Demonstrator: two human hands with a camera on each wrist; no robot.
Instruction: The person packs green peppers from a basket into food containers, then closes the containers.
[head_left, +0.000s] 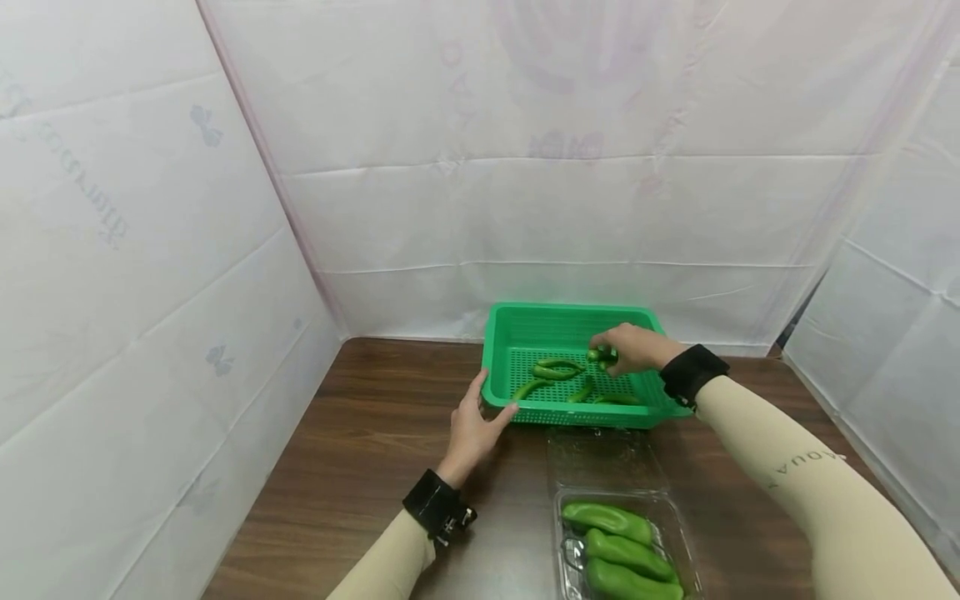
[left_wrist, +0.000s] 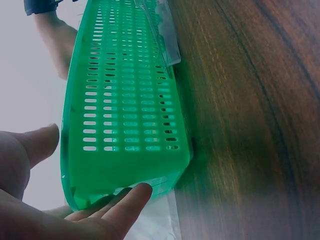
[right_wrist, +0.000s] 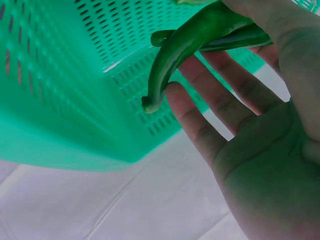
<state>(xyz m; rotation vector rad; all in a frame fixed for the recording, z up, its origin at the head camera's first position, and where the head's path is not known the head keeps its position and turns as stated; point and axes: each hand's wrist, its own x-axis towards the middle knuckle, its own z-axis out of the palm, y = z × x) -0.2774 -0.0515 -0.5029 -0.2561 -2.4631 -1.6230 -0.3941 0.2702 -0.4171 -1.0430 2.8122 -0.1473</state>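
Observation:
A green plastic basket (head_left: 572,310) with slotted walls stands on the table, several slim green chili peppers (head_left: 557,369) on its floor. Over the basket's right part, my right hand (head_left: 637,347) holds green chili peppers (right_wrist: 182,47) between thumb and fingers; the right wrist view shows two, one curved in front of a straighter one. At the near left corner, my left hand (head_left: 472,423) has its fingers spread around the basket. In the left wrist view its fingers (left_wrist: 131,202) lie along the outer wall, with the thumb (left_wrist: 42,144) apart from the rim.
In front of the basket a clear plastic clamshell box (head_left: 558,533) lies with its lid (head_left: 607,460) folded back toward the basket. Larger green peppers (head_left: 626,554) lie in it. White sheeting (head_left: 480,217) hangs behind the brown wooden table (head_left: 360,442) and on both sides.

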